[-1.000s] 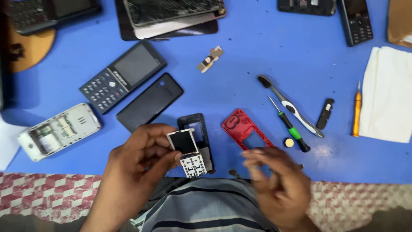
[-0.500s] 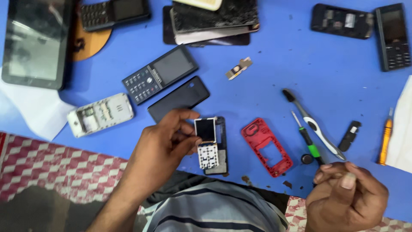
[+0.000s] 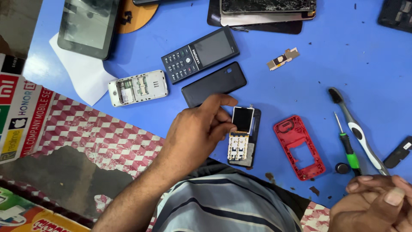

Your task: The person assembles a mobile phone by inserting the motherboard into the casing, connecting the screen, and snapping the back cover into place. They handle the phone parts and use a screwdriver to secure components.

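My left hand (image 3: 195, 133) pinches a small phone circuit board (image 3: 240, 137) with a dark display on top and a gold keypad grid below. The board sits just over a black phone housing (image 3: 256, 129) on the blue table. A red phone frame (image 3: 298, 146) lies to its right. My right hand (image 3: 377, 202) rests at the bottom right corner with fingers curled shut; nothing shows in it. It is closest to a green-handled screwdriver (image 3: 348, 148) and a small black round part (image 3: 342, 167).
A black keypad phone (image 3: 199, 53), a black back cover (image 3: 213, 89) and an opened white phone (image 3: 137, 87) lie above my left hand. A tablet (image 3: 88, 28), stacked cracked screens (image 3: 266, 10), a brush (image 3: 358, 131) and a small gold part (image 3: 283, 59) are also on the table.
My right hand has drawn down and to the right, away from the red frame, and curled shut. My left hand still grips the board over the black housing. The view has shifted left.
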